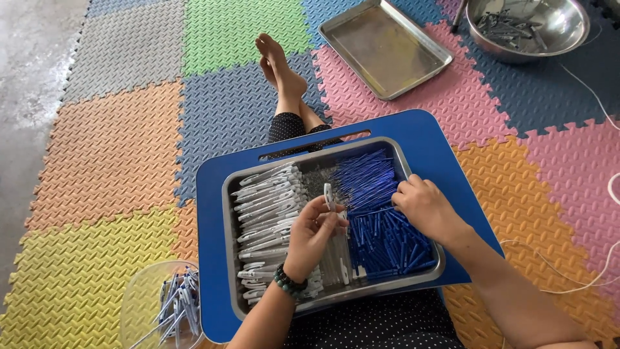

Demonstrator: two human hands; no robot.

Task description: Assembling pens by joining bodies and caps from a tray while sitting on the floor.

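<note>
A metal tray rests on a blue lap board over my legs. Its left side holds rows of white pen barrels. Its right side holds thin blue ink refills at the back and blue pen parts in front. My left hand, with a bead bracelet on the wrist, holds one white pen barrel upright over the tray's middle. My right hand reaches into the blue parts, fingertips among the refills; whether it grips one is hidden.
An empty metal baking tray lies on the coloured foam floor mats beyond my feet. A steel bowl with dark parts sits at the top right. A clear bowl with assembled pens stands at the lower left. A white cord runs along the right.
</note>
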